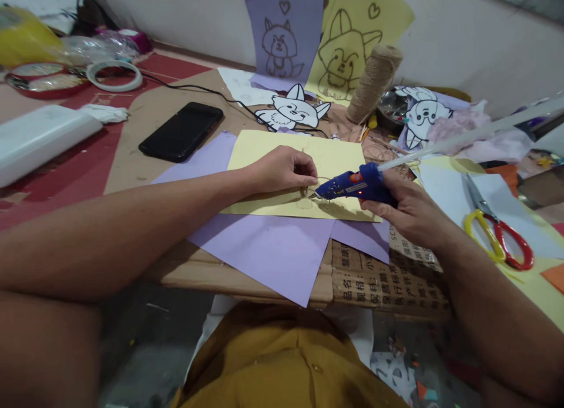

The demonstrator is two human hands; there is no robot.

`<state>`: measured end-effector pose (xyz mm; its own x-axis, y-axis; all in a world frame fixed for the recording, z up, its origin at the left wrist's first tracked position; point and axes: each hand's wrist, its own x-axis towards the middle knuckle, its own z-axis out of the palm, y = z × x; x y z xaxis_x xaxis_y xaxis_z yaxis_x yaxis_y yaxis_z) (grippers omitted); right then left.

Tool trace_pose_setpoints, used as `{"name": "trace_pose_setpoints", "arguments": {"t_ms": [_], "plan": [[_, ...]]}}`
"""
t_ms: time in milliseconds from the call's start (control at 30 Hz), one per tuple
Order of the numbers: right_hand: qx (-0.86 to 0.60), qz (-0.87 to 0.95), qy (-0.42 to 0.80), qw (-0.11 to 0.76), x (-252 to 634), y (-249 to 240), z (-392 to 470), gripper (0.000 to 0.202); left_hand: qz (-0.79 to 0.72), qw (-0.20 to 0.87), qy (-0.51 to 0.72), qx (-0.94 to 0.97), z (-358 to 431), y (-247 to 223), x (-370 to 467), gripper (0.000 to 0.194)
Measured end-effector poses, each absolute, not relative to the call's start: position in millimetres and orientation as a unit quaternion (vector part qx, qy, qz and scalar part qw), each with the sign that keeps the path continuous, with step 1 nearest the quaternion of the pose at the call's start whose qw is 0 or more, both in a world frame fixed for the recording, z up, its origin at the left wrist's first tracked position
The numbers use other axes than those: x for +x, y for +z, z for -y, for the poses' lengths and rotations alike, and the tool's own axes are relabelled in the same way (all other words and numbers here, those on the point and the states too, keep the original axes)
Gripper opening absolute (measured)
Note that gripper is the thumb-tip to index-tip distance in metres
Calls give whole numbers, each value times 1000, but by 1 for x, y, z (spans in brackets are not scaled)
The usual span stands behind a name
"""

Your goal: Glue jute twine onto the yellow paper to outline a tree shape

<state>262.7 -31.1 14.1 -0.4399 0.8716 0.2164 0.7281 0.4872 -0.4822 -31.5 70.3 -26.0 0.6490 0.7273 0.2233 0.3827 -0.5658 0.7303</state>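
Note:
My right hand (403, 205) is wrapped round a blue hot glue gun (359, 184), from whose back a long pale glue stick (476, 132) sticks out. Its nozzle points left, close above a yellow sheet (259, 155) that bears faint pencil lines. Just left of the nozzle, my left hand (286, 170) pinches a thin brown string (324, 178) over the sheet, thumb against fingers. Part of the string is hidden by the fingers. Purple sheets (268, 243) lie beneath the yellow one, on cardboard.
A black phone (181, 132) lies left of the sheets. Behind them are fox cut-outs (296, 110) and a twine spool (374, 82). Scissors (497, 226) rest at the right. Two fox drawings (282, 44) lean on the wall. A black cable (194, 86) crosses the back. White tape (113, 76) sits back left.

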Motion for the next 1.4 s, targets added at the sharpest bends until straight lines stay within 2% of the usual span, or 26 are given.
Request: {"name": "trace_pose_setpoints", "arguments": {"t_ms": [200, 433, 967, 1400], "plan": [[-468, 824, 186, 262, 264, 16, 33, 39, -328, 327, 264, 846, -70, -25, -31, 9], [-472, 823, 190, 253, 265, 12, 30, 42, -333, 323, 261, 846, -70, -25, -32, 11], [-473, 834, 170, 226, 257, 11, 31, 34, -331, 330, 261, 845, -69, -25, -31, 9], [-463, 836, 154, 250, 264, 10, 30, 28, -336, 323, 261, 845, -69, -23, -31, 8]]}}
